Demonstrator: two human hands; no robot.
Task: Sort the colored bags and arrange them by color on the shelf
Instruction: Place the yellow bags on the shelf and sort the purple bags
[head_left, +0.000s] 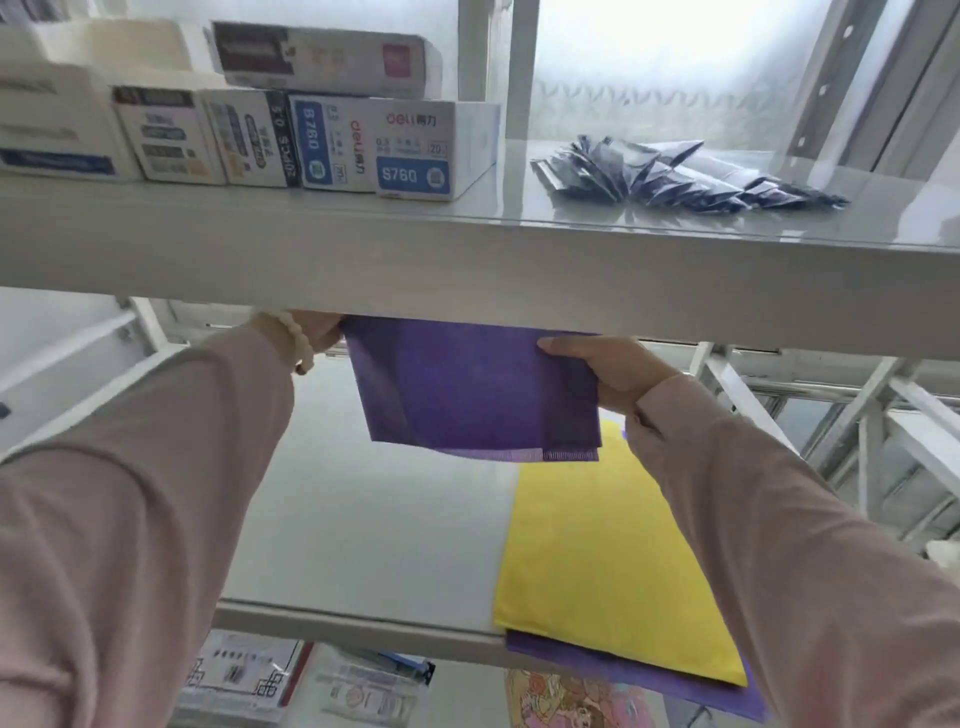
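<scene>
A folded purple bag hangs in the air above the middle shelf, held by both hands. My right hand grips its right edge, thumb on top. My left hand holds its upper left corner; the fingers are mostly hidden behind the upper shelf's front edge. A yellow bag lies flat on the right part of the middle shelf. Under it lies another purple bag, sticking out over the shelf's front edge.
The upper shelf carries several white and blue stationery boxes at the left and a pile of dark foil packets at the right. Below the middle shelf lie packaged papers and a colourful picture. White shelf frames stand at the right.
</scene>
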